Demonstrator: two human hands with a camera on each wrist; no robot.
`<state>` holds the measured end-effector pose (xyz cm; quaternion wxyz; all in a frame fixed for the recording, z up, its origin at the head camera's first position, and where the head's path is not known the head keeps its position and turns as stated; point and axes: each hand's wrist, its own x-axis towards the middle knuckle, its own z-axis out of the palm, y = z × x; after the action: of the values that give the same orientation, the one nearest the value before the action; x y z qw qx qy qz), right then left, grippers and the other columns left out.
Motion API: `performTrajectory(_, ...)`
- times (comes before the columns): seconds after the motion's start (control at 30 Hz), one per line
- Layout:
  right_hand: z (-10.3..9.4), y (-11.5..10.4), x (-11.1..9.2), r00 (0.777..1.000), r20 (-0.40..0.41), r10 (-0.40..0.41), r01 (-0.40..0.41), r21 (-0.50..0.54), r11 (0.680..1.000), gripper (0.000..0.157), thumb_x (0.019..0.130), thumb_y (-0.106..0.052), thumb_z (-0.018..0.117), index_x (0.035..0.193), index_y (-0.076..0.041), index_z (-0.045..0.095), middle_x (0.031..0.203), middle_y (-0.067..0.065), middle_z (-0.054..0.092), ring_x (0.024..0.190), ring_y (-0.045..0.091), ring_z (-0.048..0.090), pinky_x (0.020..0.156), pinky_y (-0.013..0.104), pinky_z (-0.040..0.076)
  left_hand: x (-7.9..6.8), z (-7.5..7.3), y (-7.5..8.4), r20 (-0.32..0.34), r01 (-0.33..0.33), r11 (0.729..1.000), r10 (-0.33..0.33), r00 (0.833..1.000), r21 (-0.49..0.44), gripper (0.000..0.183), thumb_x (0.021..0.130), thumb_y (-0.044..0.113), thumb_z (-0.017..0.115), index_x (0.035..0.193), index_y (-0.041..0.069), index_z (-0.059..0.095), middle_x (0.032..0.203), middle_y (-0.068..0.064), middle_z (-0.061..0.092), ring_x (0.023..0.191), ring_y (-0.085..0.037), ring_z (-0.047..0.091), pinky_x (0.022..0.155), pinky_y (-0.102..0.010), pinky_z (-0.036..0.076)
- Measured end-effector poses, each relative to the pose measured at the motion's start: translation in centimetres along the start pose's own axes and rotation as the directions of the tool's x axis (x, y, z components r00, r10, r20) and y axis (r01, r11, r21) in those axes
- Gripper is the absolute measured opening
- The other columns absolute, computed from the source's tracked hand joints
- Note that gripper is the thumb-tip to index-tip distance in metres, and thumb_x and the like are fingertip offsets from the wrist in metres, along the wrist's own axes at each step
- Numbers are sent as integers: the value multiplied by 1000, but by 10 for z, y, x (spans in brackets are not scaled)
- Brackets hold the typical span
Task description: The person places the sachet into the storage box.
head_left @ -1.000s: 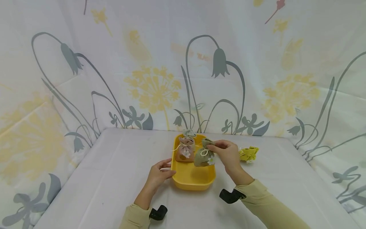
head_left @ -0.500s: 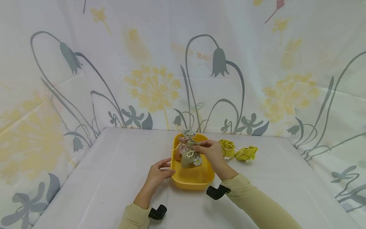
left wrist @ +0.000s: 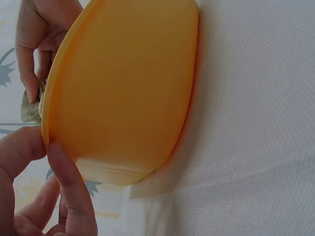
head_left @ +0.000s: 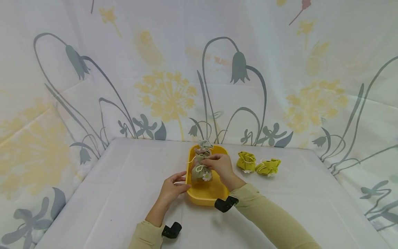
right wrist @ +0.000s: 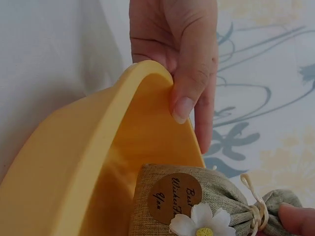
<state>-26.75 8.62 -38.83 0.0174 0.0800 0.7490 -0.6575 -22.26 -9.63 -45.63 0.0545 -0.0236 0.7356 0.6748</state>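
Observation:
My right hand (head_left: 223, 170) pinches the gathered neck of a grey-green drawstring pouch (head_left: 197, 174) inside a yellow plastic tub (head_left: 214, 192). The right wrist view shows this pouch's white flower (right wrist: 203, 223), its cream cord tie and a round brown "Best Wishes" label (right wrist: 172, 196). On the tub's left side, my left hand (head_left: 172, 188) grips the rim between thumb and fingers. Behind the held pouch, a pink pouch (head_left: 202, 151) is mostly hidden. Farther back, the top of a pale grey-green pouch (head_left: 205, 143) shows above it.
Two yellow-green drawstring pouches (head_left: 246, 162) lie on the white-covered table (head_left: 118, 193) to the right of the tub. A flower-printed cloth (head_left: 174, 52) hangs behind the table. Black wrist cameras (head_left: 226, 204) sit at both cuffs.
My right hand has carried the grey-green pouch left, from the tub's right side to in front of the pink pouch, uncovering a yellow-green pouch behind. My left hand stays at the rim.

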Motion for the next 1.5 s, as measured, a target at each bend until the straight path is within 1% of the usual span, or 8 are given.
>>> performTrajectory(0.17, 6, 4, 2, 1000, -2, 13, -13, 1, 1000, 13, 75, -4, 75, 83, 2, 67, 77, 5, 60, 63, 11, 57, 65, 26, 54, 0, 0, 1, 2, 0, 1000, 0, 1000, 4, 52, 78, 4, 72, 127, 1, 54, 106, -14, 56, 83, -18, 61, 71, -31, 55)
performTrajectory(0.37, 11, 12, 2, 1000, 12, 26, -25, -46, 999, 14, 74, -3, 77, 79, 0, 64, 80, 5, 59, 67, 13, 56, 65, 26, 54, 0, 0, 0, 3, 0, 1000, 0, 1000, 2, 54, 77, 5, 73, 127, 0, 54, 106, -14, 56, 83, -18, 61, 71, -31, 55)
performTrajectory(0.5, 12, 13, 1, 999, 22, 37, -35, -63, 997, 14, 75, -4, 76, 81, 0, 64, 82, 6, 60, 71, 15, 56, 68, 27, 54, 0, 0, -1, 1, 5, 1000, -5, 1000, 2, 53, 78, 5, 73, 127, 1, 54, 106, -14, 56, 83, -18, 61, 71, -31, 55)
performTrajectory(0.63, 10, 12, -1, 999, 42, 32, -29, -82, 996, 16, 77, -5, 74, 88, 2, 65, 88, 8, 61, 75, 17, 58, 73, 30, 54, 1, 0, -1, -1, 7, 1000, -7, 1000, 2, 53, 78, 5, 73, 128, 1, 54, 107, -14, 56, 84, -18, 61, 71, -31, 55)
performTrajectory(0.77, 3, 12, -2, 997, 68, 21, -14, -100, 995, 21, 79, -6, 73, 97, 2, 67, 93, 9, 64, 80, 18, 59, 79, 34, 53, 1, 0, -1, 1, 13, 1000, -13, 1000, 1, 55, 77, 6, 74, 128, 1, 54, 107, -14, 56, 84, -18, 61, 72, -31, 55)
performTrajectory(0.93, -8, 14, -6, 996, 83, -14, 22, -95, 995, 24, 79, -6, 73, 101, 1, 69, 94, 8, 67, 82, 17, 62, 83, 39, 52, -1, 0, 0, -1, 17, 1000, -17, 1000, 5, 55, 77, 7, 74, 128, 1, 54, 107, -13, 56, 84, -18, 61, 72, -31, 55)
performTrajectory(1.23, -27, 13, -20, 996, 72, -47, 56, -140, 988, 27, 80, -9, 73, 104, 1, 69, 95, 6, 68, 91, 19, 60, 87, 37, 49, -1, 0, 0, -6, 19, 1000, -19, 1000, 12, 56, 77, 8, 75, 128, 2, 54, 107, -14, 56, 84, -18, 61, 72, -30, 55)
performTrajectory(1.5, -40, 13, -36, 995, 52, -86, 92, -151, 984, 24, 79, -10, 74, 101, 0, 70, 93, 6, 68, 88, 19, 62, 83, 34, 52, 0, 1, 0, -10, 24, 1000, -24, 1000, 20, 56, 77, 8, 75, 129, 2, 54, 107, -13, 55, 84, -18, 60, 72, -30, 55)
